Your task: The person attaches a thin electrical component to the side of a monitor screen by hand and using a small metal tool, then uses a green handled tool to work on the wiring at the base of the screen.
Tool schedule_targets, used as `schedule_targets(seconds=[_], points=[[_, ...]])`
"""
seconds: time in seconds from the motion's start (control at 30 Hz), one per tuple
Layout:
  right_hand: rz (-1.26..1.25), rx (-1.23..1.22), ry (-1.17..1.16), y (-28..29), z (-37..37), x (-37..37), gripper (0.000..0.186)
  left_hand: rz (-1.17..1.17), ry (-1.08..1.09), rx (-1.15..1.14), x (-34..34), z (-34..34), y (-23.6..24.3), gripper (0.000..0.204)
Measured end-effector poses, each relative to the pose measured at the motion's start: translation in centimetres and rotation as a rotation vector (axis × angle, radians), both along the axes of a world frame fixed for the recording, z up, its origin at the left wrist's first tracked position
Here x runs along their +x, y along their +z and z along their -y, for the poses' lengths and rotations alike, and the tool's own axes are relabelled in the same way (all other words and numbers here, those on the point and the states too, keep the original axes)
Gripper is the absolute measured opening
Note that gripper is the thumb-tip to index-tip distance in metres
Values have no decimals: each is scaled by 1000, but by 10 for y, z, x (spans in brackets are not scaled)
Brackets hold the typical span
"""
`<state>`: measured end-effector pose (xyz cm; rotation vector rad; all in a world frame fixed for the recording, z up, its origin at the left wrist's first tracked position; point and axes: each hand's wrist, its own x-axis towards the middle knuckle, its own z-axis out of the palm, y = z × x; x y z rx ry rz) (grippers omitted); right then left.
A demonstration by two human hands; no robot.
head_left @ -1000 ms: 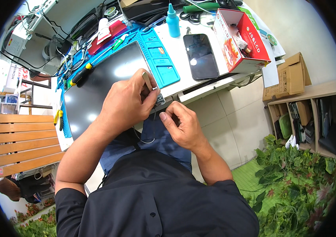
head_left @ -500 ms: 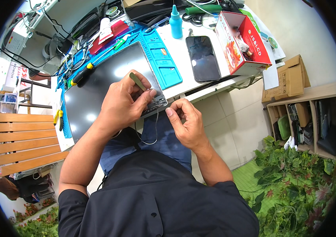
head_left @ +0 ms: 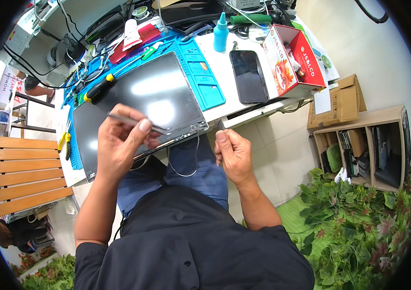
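A dark flat screen panel [head_left: 140, 84] lies on the bench with its lower right corner toward me. My left hand [head_left: 122, 142] is over the panel's near edge, its thumb and fingers closed on a pair of thin metal tweezers [head_left: 159, 128] whose tips point right. A thin grey cable [head_left: 197, 153] hangs from the near right corner of the panel and loops down over my lap. To the right of that corner, my right hand [head_left: 236, 157] is held off the bench, thumb pressed to curled fingers. Whatever it may pinch is hidden.
A blue repair mat [head_left: 209, 96] lies under the panel. Right of it are a black phone [head_left: 249, 77], a blue squeeze bottle [head_left: 220, 34] and a red-and-white box [head_left: 287, 63]. A yellow-and-black screwdriver [head_left: 98, 89] rests at the panel's far left edge. A wooden shelf [head_left: 360, 123] stands right.
My left hand has moved left from the panel's corner, and the tweezers have swung to lie flatter. My right hand has moved slightly right and down, its fingers curled tighter.
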<state>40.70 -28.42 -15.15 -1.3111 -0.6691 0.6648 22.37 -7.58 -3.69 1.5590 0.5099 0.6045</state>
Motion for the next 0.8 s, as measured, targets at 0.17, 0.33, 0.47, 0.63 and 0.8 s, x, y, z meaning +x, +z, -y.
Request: schedule_targets(seconds=[0.17, 0.33, 0.47, 0.63, 0.8], points=[[-356, 111, -109, 12, -20, -12, 32, -24, 4, -81, -35, 0, 0, 27], [-470, 88, -34, 9, -17, -7, 25, -48, -3, -53, -59, -10, -6, 27], [-487, 152, -43, 12, -12, -12, 21, -51, 17, -127, -62, -17, -5, 19], [-542, 118, -93, 15, -7, -17, 25, -4, -77, -102, -60, -23, -17, 16], [-642, 154, -105, 24, -18, -16, 30, -234, -155, -73, -54, -26, 8, 11]])
